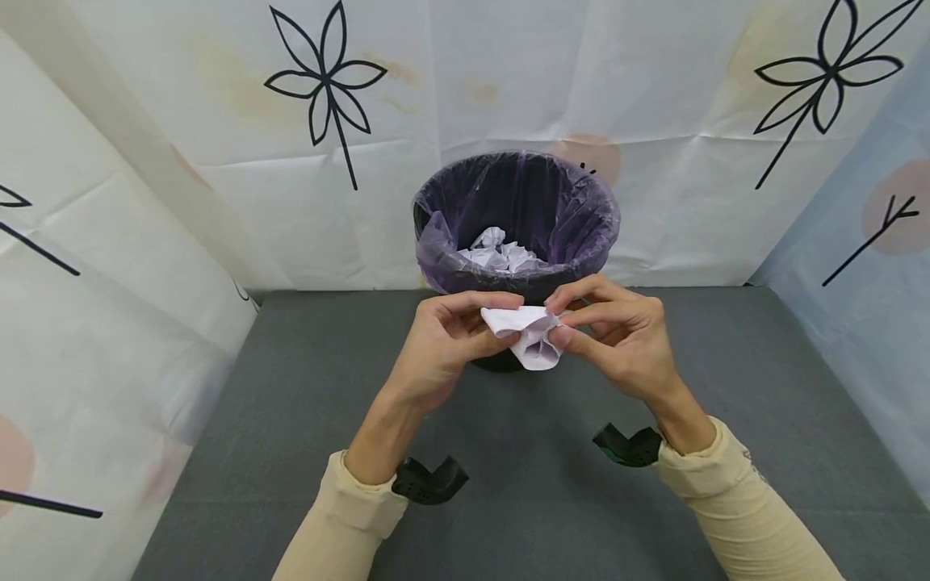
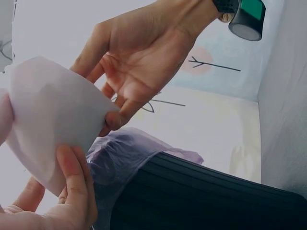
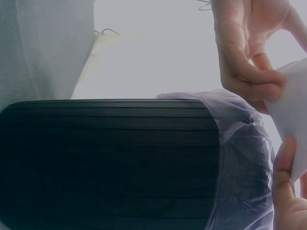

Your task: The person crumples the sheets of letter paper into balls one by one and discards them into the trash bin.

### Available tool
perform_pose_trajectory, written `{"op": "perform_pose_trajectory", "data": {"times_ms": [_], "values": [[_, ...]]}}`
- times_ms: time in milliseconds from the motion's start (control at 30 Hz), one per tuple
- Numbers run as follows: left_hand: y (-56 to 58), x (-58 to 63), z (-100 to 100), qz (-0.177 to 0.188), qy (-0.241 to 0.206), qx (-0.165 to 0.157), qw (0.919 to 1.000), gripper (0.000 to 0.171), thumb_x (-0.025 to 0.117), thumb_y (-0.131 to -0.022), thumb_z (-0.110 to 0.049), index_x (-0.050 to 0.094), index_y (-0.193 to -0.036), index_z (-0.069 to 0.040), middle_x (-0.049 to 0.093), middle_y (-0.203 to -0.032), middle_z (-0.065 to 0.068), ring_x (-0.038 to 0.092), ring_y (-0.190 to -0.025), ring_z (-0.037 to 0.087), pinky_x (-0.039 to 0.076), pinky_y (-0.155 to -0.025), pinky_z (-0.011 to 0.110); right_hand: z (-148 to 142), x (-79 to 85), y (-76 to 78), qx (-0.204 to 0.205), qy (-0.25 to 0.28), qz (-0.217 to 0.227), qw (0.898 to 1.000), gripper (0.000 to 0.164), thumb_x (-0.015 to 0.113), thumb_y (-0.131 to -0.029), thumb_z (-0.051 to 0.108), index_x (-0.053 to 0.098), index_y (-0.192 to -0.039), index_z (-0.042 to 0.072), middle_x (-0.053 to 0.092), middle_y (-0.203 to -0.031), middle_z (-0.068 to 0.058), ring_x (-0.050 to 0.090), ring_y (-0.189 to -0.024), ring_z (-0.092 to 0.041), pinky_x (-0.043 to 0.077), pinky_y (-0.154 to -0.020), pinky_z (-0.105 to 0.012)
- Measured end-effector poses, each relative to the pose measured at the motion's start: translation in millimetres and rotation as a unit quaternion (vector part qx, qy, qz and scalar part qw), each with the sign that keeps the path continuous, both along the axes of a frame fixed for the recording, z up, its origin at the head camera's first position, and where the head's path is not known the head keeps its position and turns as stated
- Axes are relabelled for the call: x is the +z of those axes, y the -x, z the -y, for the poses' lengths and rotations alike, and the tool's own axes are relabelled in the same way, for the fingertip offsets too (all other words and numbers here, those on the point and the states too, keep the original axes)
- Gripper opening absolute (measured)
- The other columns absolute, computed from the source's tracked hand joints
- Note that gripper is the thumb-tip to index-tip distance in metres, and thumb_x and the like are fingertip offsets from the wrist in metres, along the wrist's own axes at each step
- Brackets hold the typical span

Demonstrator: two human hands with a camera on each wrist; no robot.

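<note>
Between the two hands is a folded white sheet of paper (image 1: 534, 323), partly bent into loose curls. The left hand (image 1: 454, 339) pinches its left side between thumb and fingers. On the other side, the right hand (image 1: 617, 331) grips the paper's right edge with thumb and fingertips. In the left wrist view the paper (image 2: 53, 112) shows as a broad pale face, and in the right wrist view the paper (image 3: 295, 115) is partly cut off. Just behind the hands stands a dark ribbed bin (image 3: 110, 163) lined with a purple plastic bag (image 1: 465, 258).
Several crumpled white papers (image 1: 501, 254) lie inside the bin. A grey tabletop (image 1: 305, 403) spreads under the arms. White cloth walls (image 1: 407, 218) with black leaf drawings rise behind and at the left, with a pale blue one (image 1: 857, 266) at the right. Each wrist wears a black camera mount (image 1: 429, 482).
</note>
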State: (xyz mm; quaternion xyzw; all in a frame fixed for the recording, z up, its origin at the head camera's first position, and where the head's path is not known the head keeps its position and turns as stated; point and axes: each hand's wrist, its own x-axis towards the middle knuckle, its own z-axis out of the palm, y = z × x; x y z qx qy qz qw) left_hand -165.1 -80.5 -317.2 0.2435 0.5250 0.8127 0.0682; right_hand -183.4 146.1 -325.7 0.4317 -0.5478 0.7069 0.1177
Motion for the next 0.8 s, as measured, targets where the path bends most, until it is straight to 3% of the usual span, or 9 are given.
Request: {"op": "perform_pose_trajectory", "data": {"times_ms": [133, 267, 367, 500, 567, 700, 800], "values": [[-3.1, 2.8, -1.4, 0.011, -0.017, 0.0, 0.9998, 0.032, 0.09, -0.078, -0.011, 0.075, -0.106, -0.005, 0.067, -0.119, 0.012, 0.064, -0.104, 0.02, 0.054, -0.088, 0.024, -0.1, 2.2, 0.2, 0.002, -0.005, 0.0, 1.0, 0.012, 0.081, -0.086, 0.001, 0.077, -0.088, -0.01, 0.068, -0.106, -0.019, 0.062, -0.105, -0.03, 0.055, -0.087, -0.029], [-6.2, 8.3, -3.1, 0.005, 0.006, 0.018, 0.9998, 0.032, 0.077, -0.08, 0.013, 0.068, -0.111, 0.013, 0.062, -0.125, 0.026, 0.063, -0.103, 0.02, 0.054, -0.088, 0.025, 0.8, 4.7, -0.8, -0.008, -0.018, 0.006, 1.0, 0.013, 0.082, -0.084, 0.0, 0.076, -0.087, -0.011, 0.067, -0.106, -0.02, 0.063, -0.103, -0.029, 0.055, -0.085, -0.027], [-7.1, 11.5, -5.1, 0.004, 0.025, 0.037, 0.999, 0.039, 0.07, -0.078, 0.024, 0.06, -0.115, 0.022, 0.058, -0.128, 0.034, 0.064, -0.101, 0.02, 0.055, -0.087, 0.026, 2.1, 5.8, -1.4, -0.043, -0.037, 0.009, 0.998, 0.02, 0.083, -0.081, -0.007, 0.072, -0.095, -0.016, 0.066, -0.107, -0.021, 0.062, -0.104, -0.029, 0.055, -0.088, -0.029], [-5.8, 12.0, -7.8, 0.007, 0.034, 0.059, 0.9976, 0.046, 0.067, -0.076, 0.028, 0.057, -0.12, 0.022, 0.058, -0.128, 0.032, 0.063, -0.103, 0.02, 0.055, -0.089, 0.027, 3.6, 5.6, -1.6, -0.092, -0.051, 0.03, 0.994, 0.046, 0.077, -0.071, -0.027, 0.064, -0.115, -0.02, 0.064, -0.115, -0.025, 0.063, -0.108, -0.029, 0.053, -0.095, -0.032], [-5.3, 11.8, -8.9, 0.013, 0.033, 0.066, 0.9972, 0.05, 0.067, -0.076, 0.028, 0.055, -0.124, 0.021, 0.059, -0.128, 0.03, 0.064, -0.105, 0.02, 0.054, -0.091, 0.028, 3.9, 5.3, -2.0, -0.106, -0.052, 0.046, 0.992, 0.055, 0.073, -0.066, -0.034, 0.064, -0.118, -0.019, 0.064, -0.116, -0.026, 0.064, -0.109, -0.029, 0.053, -0.096, -0.032], [-5.9, 12.7, -9.9, 0.027, 0.031, 0.072, 0.9966, 0.054, 0.067, -0.078, 0.026, 0.053, -0.13, 0.017, 0.059, -0.129, 0.03, 0.065, -0.107, 0.019, 0.053, -0.094, 0.029, 3.5, 5.0, -2.7, -0.113, -0.053, 0.056, 0.991, 0.048, 0.074, -0.068, -0.032, 0.067, -0.113, -0.016, 0.067, -0.112, -0.024, 0.066, -0.107, -0.028, 0.054, -0.094, -0.032], [-7.3, 13.2, -11.1, 0.026, 0.021, 0.083, 0.996, 0.055, 0.067, -0.076, 0.026, 0.053, -0.128, 0.017, 0.062, -0.127, 0.028, 0.065, -0.107, 0.019, 0.054, -0.094, 0.029, 2.5, 4.7, -4.3, -0.092, -0.042, 0.055, 0.993, 0.047, 0.08, -0.07, -0.024, 0.066, -0.115, -0.018, 0.067, -0.115, -0.023, 0.064, -0.111, -0.029, 0.053, -0.097, -0.033]]}}
